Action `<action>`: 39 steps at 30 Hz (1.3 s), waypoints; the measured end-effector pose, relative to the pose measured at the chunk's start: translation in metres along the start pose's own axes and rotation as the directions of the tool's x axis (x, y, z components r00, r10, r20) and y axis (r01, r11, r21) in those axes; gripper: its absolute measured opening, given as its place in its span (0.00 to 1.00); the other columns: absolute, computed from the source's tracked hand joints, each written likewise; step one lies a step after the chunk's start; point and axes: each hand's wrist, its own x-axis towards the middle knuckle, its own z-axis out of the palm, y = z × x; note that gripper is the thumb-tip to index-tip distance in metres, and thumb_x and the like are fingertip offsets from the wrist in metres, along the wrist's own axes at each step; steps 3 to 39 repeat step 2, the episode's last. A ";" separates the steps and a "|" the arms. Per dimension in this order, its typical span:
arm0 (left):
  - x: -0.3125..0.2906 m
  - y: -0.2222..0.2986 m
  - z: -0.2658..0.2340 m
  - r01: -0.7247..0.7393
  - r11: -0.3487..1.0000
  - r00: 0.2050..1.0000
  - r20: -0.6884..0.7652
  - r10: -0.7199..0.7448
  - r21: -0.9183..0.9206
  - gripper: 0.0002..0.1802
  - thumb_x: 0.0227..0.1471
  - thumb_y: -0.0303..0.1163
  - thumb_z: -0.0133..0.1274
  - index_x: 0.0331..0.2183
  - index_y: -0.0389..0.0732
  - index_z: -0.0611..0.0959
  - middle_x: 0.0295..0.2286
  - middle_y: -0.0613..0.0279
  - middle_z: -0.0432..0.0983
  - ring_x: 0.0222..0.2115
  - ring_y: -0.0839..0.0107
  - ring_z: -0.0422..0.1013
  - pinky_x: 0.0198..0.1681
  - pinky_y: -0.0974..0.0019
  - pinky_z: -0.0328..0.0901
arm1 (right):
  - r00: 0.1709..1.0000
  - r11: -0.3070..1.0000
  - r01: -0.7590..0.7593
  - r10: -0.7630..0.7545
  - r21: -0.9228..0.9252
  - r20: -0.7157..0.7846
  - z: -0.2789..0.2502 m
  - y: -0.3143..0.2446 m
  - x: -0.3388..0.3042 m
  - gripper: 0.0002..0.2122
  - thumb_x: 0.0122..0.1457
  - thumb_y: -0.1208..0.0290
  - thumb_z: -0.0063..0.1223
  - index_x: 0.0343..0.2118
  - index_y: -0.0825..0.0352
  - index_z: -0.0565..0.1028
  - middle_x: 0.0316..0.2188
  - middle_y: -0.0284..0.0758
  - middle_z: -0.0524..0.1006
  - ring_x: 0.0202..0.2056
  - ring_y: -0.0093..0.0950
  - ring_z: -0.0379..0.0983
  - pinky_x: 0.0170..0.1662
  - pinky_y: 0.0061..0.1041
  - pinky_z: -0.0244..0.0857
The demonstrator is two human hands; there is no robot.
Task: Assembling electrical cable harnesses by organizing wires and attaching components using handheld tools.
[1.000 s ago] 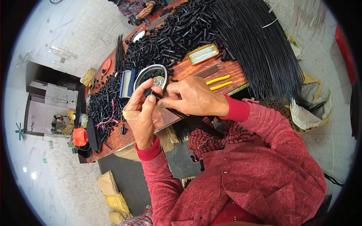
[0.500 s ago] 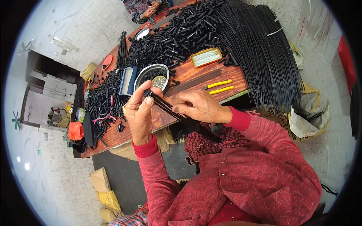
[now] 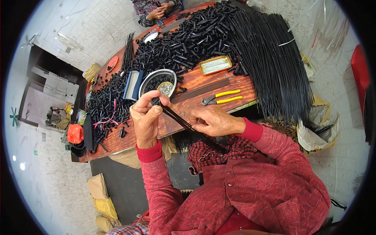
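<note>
My left hand (image 3: 145,119) is raised over the table's near edge, its thumb and fingertips pinched around the upper end of a small bunch of thin black rods (image 3: 178,119). Lower along the same rods, my right hand (image 3: 214,120) is closed around them, its thumb over the fingers. The rods slant down toward my lap, onto a red-and-black checked cloth (image 3: 203,154). Just beyond my left fingertips, an oval metal basin (image 3: 163,71) holds black parts and a small dish of tiny shiny metal bits (image 3: 165,88). Any small piece between my left fingertips is too small to tell.
Yellow-handled pliers (image 3: 227,97) and a flat dark bar (image 3: 201,90) lie beyond my right hand. Behind them are an orange-rimmed tin (image 3: 215,71), a heap of black tubes (image 3: 188,49) and a large bundle of black rods (image 3: 274,66). A co-worker's hands (image 3: 158,12) are across the table.
My right hand has slid a little down the rods, away from the left, and its fingers have curled in. The pliers' jaws have come into sight. The left hand keeps its pinch.
</note>
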 end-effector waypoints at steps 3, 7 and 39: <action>-0.002 -0.002 -0.003 0.007 1.000 1.000 0.018 -0.006 -0.004 0.28 0.48 0.34 0.65 0.51 0.38 0.78 0.34 0.55 0.75 0.38 0.61 0.71 0.44 0.57 0.68 | 0.997 0.994 0.066 -0.069 -0.082 -0.035 0.000 0.000 -0.001 0.09 0.52 0.69 0.58 0.30 0.68 0.70 0.24 0.42 0.76 0.29 0.42 0.77 0.31 0.40 0.66; -0.002 -0.002 -0.003 0.007 1.000 1.000 0.018 -0.006 -0.004 0.28 0.48 0.34 0.65 0.51 0.38 0.78 0.34 0.55 0.75 0.38 0.61 0.71 0.44 0.57 0.68 | 0.997 0.994 0.066 -0.069 -0.082 -0.035 0.000 0.000 -0.001 0.09 0.52 0.69 0.58 0.30 0.68 0.70 0.24 0.42 0.76 0.29 0.42 0.77 0.31 0.40 0.66; -0.002 -0.002 -0.003 0.007 1.000 1.000 0.018 -0.006 -0.004 0.28 0.48 0.34 0.65 0.51 0.38 0.78 0.34 0.55 0.75 0.38 0.61 0.71 0.44 0.57 0.68 | 0.997 0.994 0.066 -0.069 -0.082 -0.035 0.000 0.000 -0.001 0.09 0.52 0.69 0.58 0.30 0.68 0.70 0.24 0.42 0.76 0.29 0.42 0.77 0.31 0.40 0.66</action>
